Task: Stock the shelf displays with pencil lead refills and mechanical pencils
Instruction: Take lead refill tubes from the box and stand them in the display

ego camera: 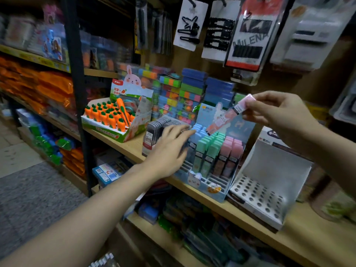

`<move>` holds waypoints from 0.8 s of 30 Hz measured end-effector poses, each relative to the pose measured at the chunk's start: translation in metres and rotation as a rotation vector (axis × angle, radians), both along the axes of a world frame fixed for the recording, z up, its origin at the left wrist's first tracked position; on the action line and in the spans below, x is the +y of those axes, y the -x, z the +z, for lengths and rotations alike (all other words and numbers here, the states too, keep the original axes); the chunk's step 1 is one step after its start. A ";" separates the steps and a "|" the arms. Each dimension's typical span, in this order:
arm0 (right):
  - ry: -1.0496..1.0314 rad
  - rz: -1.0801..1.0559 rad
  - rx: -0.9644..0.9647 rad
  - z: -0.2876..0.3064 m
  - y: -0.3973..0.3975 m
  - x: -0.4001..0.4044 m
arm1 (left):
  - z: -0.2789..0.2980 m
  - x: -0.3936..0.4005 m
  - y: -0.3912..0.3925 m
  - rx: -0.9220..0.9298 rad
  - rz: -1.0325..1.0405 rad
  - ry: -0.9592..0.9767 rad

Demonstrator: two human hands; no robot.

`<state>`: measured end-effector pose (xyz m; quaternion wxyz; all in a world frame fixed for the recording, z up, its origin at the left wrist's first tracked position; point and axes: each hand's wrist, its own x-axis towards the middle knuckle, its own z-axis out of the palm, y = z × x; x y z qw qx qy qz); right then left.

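Pink refill going into the rabbit display

Right hand (277, 110) pinches a small pink lead-refill case (244, 103) — left hand (171, 149), fingers spread, steadies the pale-blue cardboard display (204, 186); next, find a pink slot.

Orange carrot erasers (107, 117) with green tops are showing in a white-and-green box (115, 134); blue, mint and pink refill cases (215, 149) are filling a pale blue bunny-printed display (212, 187); a white tray (265, 191) is showing rows of dark holes.

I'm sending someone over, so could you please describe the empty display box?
On the wooden shelf, look right of the blue bunny display holding pastel refills. The empty box is plain white, its base full of round holes, nothing in them.
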<state>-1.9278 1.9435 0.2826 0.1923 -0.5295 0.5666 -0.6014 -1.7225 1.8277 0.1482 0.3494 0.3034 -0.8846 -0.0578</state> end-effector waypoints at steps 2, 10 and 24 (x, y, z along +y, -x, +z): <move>0.002 -0.004 0.027 0.000 0.014 0.010 | 0.003 -0.003 0.009 -0.145 0.061 0.080; -0.074 -0.074 0.380 -0.031 0.033 0.024 | 0.002 -0.010 0.004 -0.151 0.242 0.059; -0.135 -0.241 0.800 -0.078 0.024 0.023 | -0.068 0.072 0.005 0.079 0.116 -0.149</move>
